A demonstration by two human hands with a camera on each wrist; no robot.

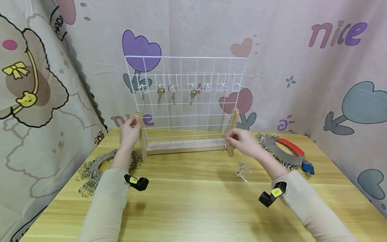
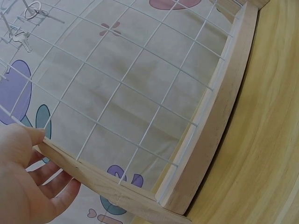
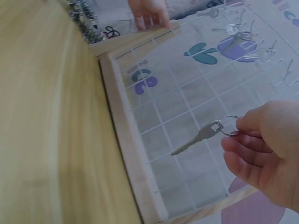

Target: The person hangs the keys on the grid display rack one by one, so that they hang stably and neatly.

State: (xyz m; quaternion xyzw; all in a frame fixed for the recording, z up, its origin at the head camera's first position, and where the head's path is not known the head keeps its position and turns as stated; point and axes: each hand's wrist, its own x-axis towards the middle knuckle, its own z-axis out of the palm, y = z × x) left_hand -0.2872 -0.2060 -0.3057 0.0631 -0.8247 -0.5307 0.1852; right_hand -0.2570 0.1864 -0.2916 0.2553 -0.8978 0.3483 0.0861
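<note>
A white wire grid rack point(image 1: 187, 115) stands in a wooden frame, with keys hanging from several of its hooks; one hanging key point(image 1: 192, 95) is near the middle. My left hand point(image 1: 129, 132) grips the top of the frame's left wooden post point(image 2: 88, 179), thumb on the near side. In my right hand point(image 1: 243, 142), thumb and fingers pinch a ring with a single key point(image 3: 201, 136) dangling from it, in front of the grid's lower right part. The hooks toward the right point(image 1: 221, 86) carry no keys.
Two loose keys point(image 1: 241, 174) lie on the table point(image 1: 181, 201) below my right hand. A metal ring of many keys point(image 1: 102, 161) lies at the left. Another, with a red section point(image 1: 291, 147), lies at the right beside a blue padlock point(image 1: 307, 167).
</note>
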